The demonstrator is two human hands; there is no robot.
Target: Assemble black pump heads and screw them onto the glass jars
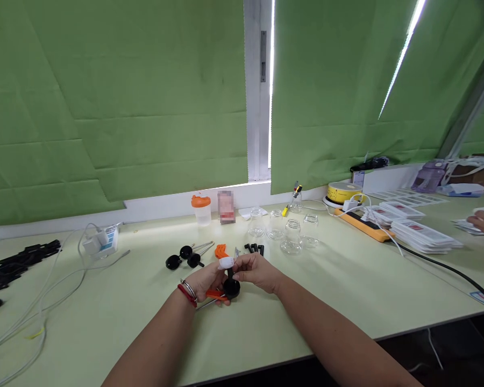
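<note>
On the tabletop (137, 317), the cup (203, 214) stands at the back, left of the glass jars (292, 237). The round lids (186, 252) lie in front of the cup, toward the left. The power strip (363, 224) sits right of the jars, with card stacks (424, 234) beyond it to the right. Cables (44, 301) trail at far left.

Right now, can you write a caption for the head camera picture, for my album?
Two bare hands hold a round black plastic part above a pale green table.
</note>
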